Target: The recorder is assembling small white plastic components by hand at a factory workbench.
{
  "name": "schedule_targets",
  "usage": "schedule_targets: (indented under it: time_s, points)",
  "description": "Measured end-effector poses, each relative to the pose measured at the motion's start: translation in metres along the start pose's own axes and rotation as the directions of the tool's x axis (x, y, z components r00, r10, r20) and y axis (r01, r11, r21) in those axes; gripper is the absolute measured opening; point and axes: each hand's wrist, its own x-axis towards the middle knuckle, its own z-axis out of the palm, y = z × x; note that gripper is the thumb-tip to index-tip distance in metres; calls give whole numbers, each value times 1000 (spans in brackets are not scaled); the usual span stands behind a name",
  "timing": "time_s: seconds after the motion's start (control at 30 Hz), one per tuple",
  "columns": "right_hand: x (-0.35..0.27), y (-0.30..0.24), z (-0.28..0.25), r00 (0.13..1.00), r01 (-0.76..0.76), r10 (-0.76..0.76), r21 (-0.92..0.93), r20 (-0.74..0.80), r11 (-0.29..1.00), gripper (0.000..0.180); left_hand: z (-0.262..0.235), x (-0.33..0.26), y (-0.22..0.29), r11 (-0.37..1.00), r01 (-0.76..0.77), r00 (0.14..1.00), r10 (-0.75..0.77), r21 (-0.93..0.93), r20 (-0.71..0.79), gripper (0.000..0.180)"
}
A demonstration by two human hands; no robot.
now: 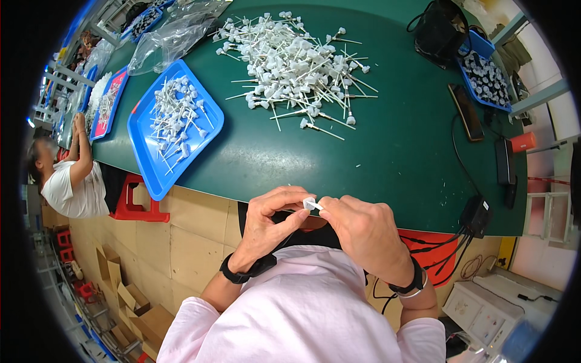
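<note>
Just off the table's near edge, my left hand (272, 219) pinches a small white plastic part (309, 204) with a flared head between thumb and forefinger. From the other side, my right hand (367, 228) has its fingers closed on the short white stem of the same part. The two hands almost meet. Beyond them lies a large heap of white-headed parts with thin stems (302, 63). To the left, a blue tray (144, 151) holds more of these parts, heaped loosely.
The green table (399, 157) carries a clear plastic bag (175, 42), a black bag (437, 33), a phone (466, 112), and a black box with cables (477, 215). At right stands a tray of dark-and-white parts (484, 78). Another person (75, 181) sits at left beside a red stool (139, 206).
</note>
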Motion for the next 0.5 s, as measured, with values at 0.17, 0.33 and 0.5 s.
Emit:
schedule_targets:
  time_s: [0.17,0.33,0.5]
  points:
    - [1,10,0,999,-28,20,165,49,986,10,0,-1,0,995,-47,999,47,83,3,26]
    - [3,15,-1,994,-71,47,259,95,963,13,1,1,-2,969,-148,988,155,195,-20,25]
    - [6,15,-2,980,-148,101,288,172,946,15,-1,3,-1,902,-223,971,238,369,6,25]
